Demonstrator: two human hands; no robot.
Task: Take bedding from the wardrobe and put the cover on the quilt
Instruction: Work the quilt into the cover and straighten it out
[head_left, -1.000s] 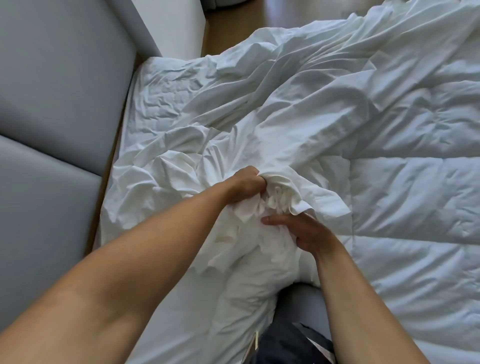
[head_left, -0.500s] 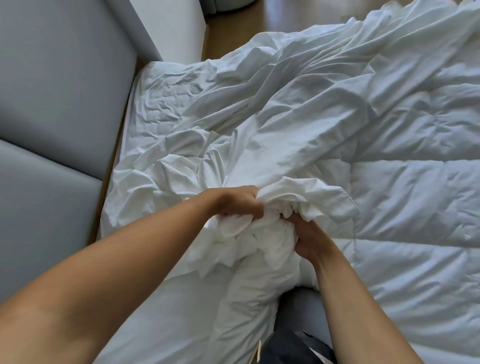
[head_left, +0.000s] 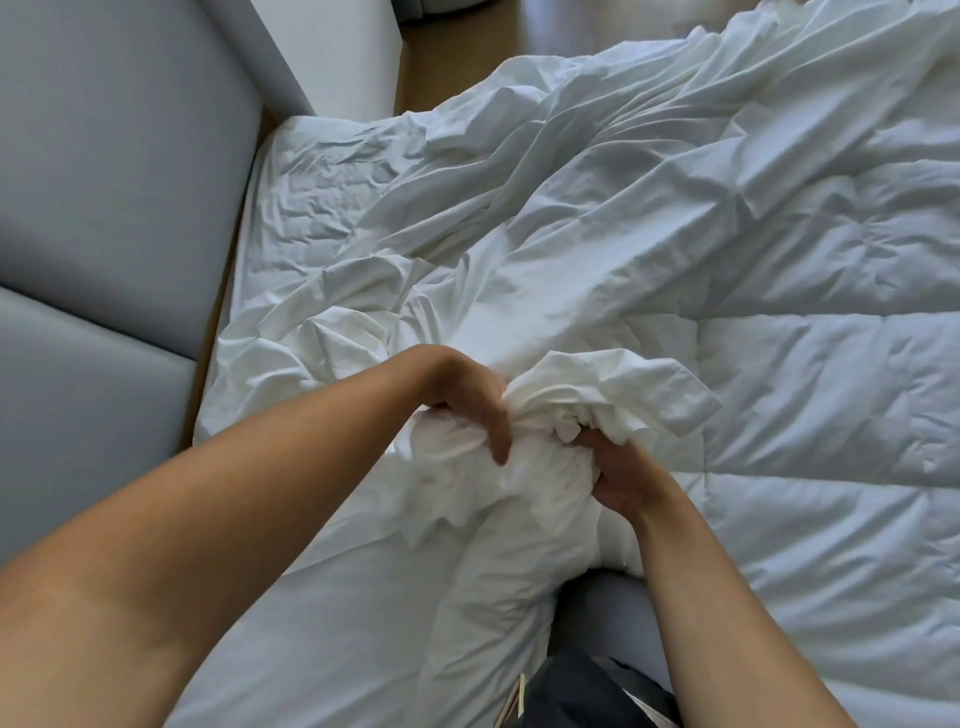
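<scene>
A white stitched quilt (head_left: 810, 405) lies across the right half of the bed. A crumpled white cover (head_left: 519, 218) is spread over the left and far part of the bed and over the quilt's near corner. My left hand (head_left: 467, 400) grips a gathered bunch of the cover from above, its fingers curled down over the cloth. Just to its right, my right hand (head_left: 618, 473) grips the same bunch from below, with part of its fingers hidden in the folds. The bunched cloth (head_left: 545, 467) stands up between both hands.
A grey padded headboard (head_left: 104, 208) runs along the left. A white bedside unit (head_left: 337, 52) stands at the far left corner, with wooden floor (head_left: 467, 52) beyond. My dark clothing (head_left: 587, 696) shows at the bottom edge.
Both hands have drawn nearer to me with the bunched cover. My right hand has gone from resting beside the bunch to gripping it from below, and more cloth is gathered between the hands.
</scene>
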